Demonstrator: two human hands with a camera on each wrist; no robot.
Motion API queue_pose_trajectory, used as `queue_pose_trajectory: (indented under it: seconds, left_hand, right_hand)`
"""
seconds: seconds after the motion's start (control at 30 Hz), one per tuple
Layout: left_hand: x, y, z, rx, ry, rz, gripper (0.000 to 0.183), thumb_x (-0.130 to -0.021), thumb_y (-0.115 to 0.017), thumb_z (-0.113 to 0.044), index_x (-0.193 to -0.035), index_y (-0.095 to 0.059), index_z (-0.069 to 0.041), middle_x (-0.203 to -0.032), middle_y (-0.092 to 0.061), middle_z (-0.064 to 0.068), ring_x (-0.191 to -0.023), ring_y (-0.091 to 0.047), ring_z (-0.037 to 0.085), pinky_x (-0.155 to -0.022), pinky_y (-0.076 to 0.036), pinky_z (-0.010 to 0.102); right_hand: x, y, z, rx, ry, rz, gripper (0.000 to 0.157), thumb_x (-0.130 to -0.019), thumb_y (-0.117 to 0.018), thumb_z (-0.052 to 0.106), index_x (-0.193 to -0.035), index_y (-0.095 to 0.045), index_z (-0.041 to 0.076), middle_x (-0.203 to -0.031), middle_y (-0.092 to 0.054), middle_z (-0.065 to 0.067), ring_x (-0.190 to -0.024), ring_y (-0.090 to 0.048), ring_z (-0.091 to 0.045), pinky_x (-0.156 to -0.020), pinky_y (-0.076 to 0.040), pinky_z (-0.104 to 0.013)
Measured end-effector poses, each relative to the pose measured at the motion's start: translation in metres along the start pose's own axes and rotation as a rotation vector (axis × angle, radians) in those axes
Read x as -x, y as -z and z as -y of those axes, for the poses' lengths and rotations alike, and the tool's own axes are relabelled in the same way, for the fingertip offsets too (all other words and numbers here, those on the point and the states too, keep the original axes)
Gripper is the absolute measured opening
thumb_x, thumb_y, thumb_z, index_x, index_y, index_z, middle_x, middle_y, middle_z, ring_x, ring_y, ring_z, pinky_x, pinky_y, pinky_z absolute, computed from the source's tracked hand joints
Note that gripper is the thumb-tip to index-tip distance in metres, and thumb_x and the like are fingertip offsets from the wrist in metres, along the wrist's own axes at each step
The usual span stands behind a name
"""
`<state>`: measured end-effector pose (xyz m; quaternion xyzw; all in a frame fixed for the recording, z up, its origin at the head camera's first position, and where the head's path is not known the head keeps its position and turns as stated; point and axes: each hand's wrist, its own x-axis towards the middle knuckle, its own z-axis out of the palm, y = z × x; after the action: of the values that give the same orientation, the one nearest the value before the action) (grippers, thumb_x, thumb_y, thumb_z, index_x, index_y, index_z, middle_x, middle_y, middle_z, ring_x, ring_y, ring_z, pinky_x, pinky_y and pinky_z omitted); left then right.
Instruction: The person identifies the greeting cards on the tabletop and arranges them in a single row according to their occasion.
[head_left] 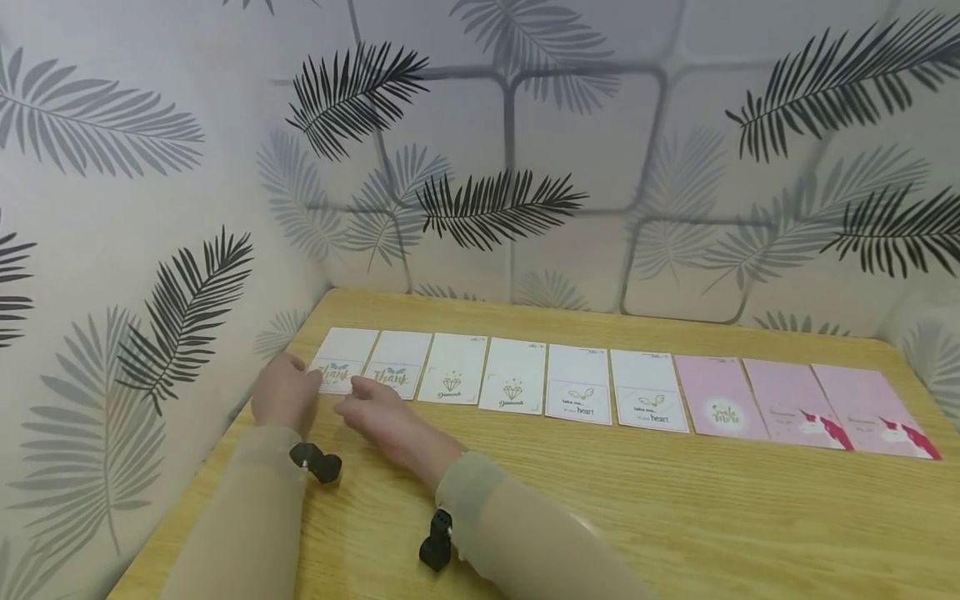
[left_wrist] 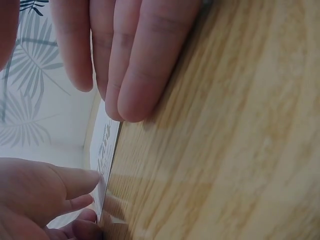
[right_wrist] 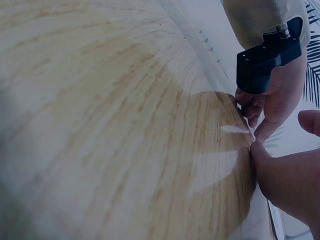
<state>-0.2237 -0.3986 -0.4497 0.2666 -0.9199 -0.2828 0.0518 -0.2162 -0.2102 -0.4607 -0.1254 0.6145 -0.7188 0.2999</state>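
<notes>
My left hand (head_left: 283, 392) rests at the left side of the end card (head_left: 354, 340), a white one with "Thank" lettering. In the left wrist view its fingers (left_wrist: 150, 65) are straight, their tips at the card's near edge. From the other side my right hand (head_left: 390, 421) touches the same card's near right corner. One fingertip of the right hand (left_wrist: 42, 192) lies on the card there. In the right wrist view both hands meet at the card's thin edge. A second "Thank" card (head_left: 401, 346) lies just right of it, partly behind the right hand.
Several more cards run rightward in a row: diamond cards (head_left: 453, 358), winged-heart cards (head_left: 577, 367), a pink card with a white patch (head_left: 716, 383) and pink unicorn cards (head_left: 795, 387). The wooden table (head_left: 675, 525) meets a leaf-patterned wall (head_left: 585, 275) behind and at the left.
</notes>
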Motion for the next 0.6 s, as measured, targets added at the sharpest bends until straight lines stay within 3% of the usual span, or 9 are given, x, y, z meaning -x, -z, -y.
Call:
queue_pose_trajectory:
  seconds: [0.23, 0.6]
  left_hand:
    - [0.0027, 0.0012, -0.0029, -0.029, -0.03, 0.009, 0.048, -0.106, -0.061, -0.025, -0.137, -0.058, 0.011, -0.141, -0.061, 0.035, -0.129, -0.059, 0.054, -0.105, -0.048, 0.066]
    - [0.0079, 0.0035, -0.0005, 0.014, -0.034, 0.045, 0.054, -0.108, -0.055, -0.029, -0.143, -0.054, 0.011, -0.148, -0.057, 0.034, -0.135, -0.055, 0.053, -0.112, -0.043, 0.065]
  right_hand:
    - [0.0026, 0.0048, 0.0004, -0.018, -0.012, 0.012, 0.076, -0.101, -0.073, 0.015, -0.167, -0.04, -0.002, -0.166, -0.048, -0.022, -0.149, -0.053, -0.033, -0.121, -0.044, -0.046]
    - [0.0068, 0.0046, 0.0028, -0.009, -0.012, 0.008, 0.075, -0.103, -0.074, 0.017, -0.168, -0.042, 0.002, -0.17, -0.045, -0.019, -0.154, -0.048, -0.034, -0.123, -0.042, -0.048]
